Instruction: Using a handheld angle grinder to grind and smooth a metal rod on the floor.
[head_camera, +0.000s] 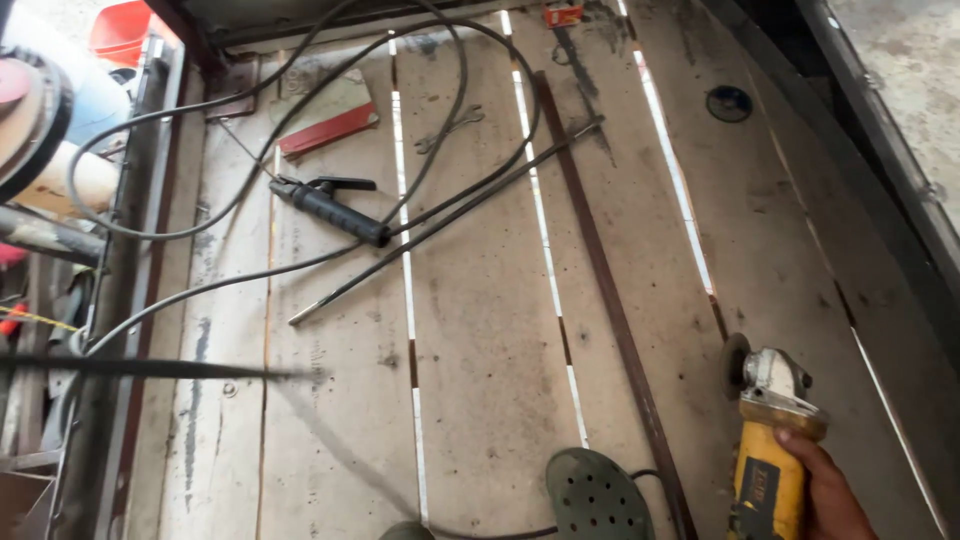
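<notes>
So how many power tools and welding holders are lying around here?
2: a yellow angle grinder in the right hand at lower right, and a black electrode holder lying on the metal sheets. Others may be hidden off-frame.

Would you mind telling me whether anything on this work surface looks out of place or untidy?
The black cables loop loosely across the panels, over the welding electrode holder and a thin rod lying askew. A spanner and a loose disc lie scattered. The right hand grips a yellow angle grinder.

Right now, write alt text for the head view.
A right hand grips a yellow angle grinder over a plank floor. A black electrode holder with looping cables, a thin rod and a red-edged board lie ahead.
</notes>
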